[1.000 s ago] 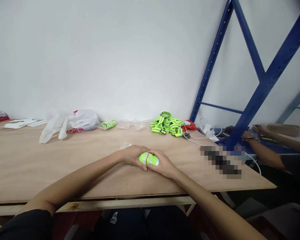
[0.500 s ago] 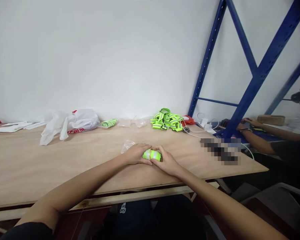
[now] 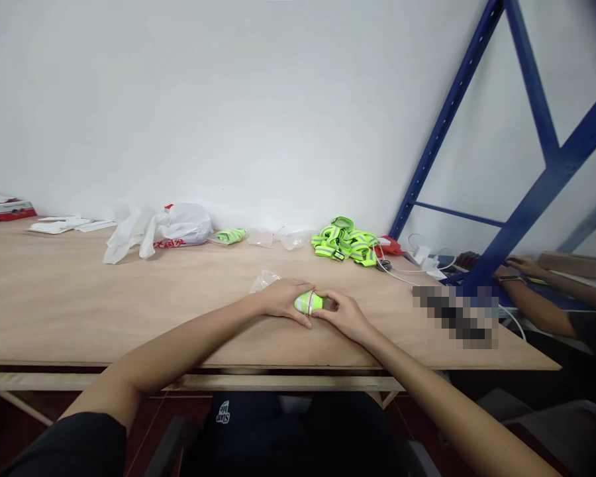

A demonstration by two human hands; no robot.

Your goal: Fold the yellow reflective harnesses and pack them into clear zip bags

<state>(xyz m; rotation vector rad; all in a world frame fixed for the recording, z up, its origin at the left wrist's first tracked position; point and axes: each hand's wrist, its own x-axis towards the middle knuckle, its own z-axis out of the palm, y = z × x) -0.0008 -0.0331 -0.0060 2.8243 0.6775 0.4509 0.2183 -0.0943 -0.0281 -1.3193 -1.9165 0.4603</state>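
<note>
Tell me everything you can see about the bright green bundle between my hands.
The bundle looks like a compact, rounded roll of yellow-green, fabric-like material with pale silvery stripes. A thin red band crosses it. It sits above the table; whether it touches the surface is unclear. The left grip curves around its left end, and the right grip pinches its right side.
</note>
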